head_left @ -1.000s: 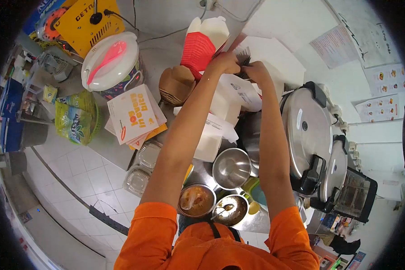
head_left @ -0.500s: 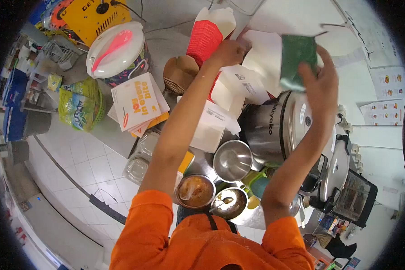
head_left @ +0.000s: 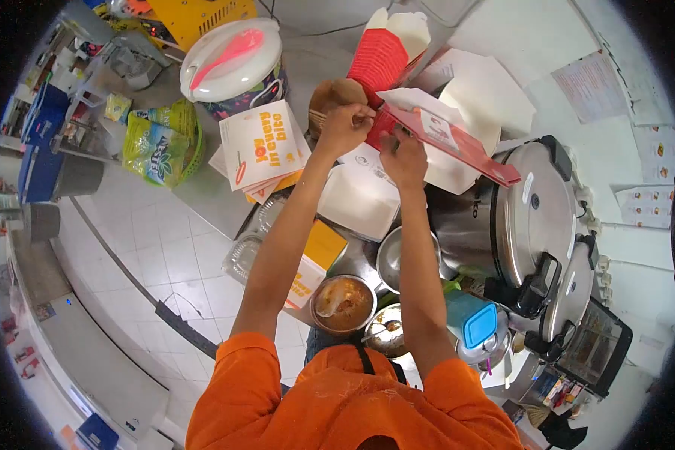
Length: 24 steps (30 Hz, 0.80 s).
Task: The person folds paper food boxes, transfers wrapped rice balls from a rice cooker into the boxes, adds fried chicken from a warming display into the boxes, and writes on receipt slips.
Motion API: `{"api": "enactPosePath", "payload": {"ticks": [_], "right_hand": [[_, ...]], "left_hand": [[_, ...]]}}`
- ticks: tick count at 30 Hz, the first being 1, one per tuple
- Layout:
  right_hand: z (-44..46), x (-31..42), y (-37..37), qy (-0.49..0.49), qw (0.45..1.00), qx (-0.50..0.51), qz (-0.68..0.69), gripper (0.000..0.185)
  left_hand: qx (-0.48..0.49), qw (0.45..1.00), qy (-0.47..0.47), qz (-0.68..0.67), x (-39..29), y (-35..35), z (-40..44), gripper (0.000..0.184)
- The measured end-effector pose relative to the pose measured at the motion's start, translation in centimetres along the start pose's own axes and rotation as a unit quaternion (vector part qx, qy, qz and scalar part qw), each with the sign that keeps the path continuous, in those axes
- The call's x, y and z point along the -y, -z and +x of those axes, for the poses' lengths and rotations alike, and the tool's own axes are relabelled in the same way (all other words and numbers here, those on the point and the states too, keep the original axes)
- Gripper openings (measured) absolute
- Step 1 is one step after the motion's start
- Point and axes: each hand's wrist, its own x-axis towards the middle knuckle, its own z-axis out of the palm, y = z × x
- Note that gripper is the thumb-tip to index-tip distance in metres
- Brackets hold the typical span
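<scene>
My left hand (head_left: 346, 129) is closed at the near left end of a red and white carton (head_left: 457, 142), beside the brown paper trays (head_left: 336, 96). My right hand (head_left: 405, 156) has its fingers bent together at the underside of that same red carton. The carton lies tilted, its long red side reaching toward the large pot. Behind my hands stands a stack of red cartons (head_left: 379, 58). An open white carton (head_left: 360, 196) lies just below my hands, and another white carton (head_left: 495, 94) leans at the wall.
A large steel pot (head_left: 465, 225) with a clamped lid stands on the right. Bowls of sauce (head_left: 343, 304) are near my body. At the left are a white-lidded container (head_left: 232, 60), printed cards (head_left: 259, 150) and a green basket (head_left: 195, 150).
The green packet that was in my right hand is out of sight. Both hands have come together at a red and white carton. The view has shifted, so everything sits further right.
</scene>
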Motion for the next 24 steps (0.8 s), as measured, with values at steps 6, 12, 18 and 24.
{"api": "enactPosePath", "payload": {"ticks": [6,12,18,24], "right_hand": [[0.3,-5.3,-1.1,0.021,0.998,0.037,0.043,0.028],[0.9,-3.3,-1.3,-0.076,0.993,0.022,-0.085,0.032],[0.7,-1.1,-0.2,-0.048,0.994,-0.030,-0.096,0.027],[0.0,-1.4,0.5,0.081,0.984,-0.100,-0.127,0.025]], "left_hand": [[0.087,0.994,0.015,-0.069,2.8,-1.3,-0.2,0.034],[0.102,0.995,0.011,0.009,2.4,-1.7,-0.1,0.044],[0.108,0.990,-0.009,0.086,1.0,-2.0,-0.1,0.039],[0.026,0.995,-0.033,0.095,-0.2,-2.2,-1.8,0.038]]}}
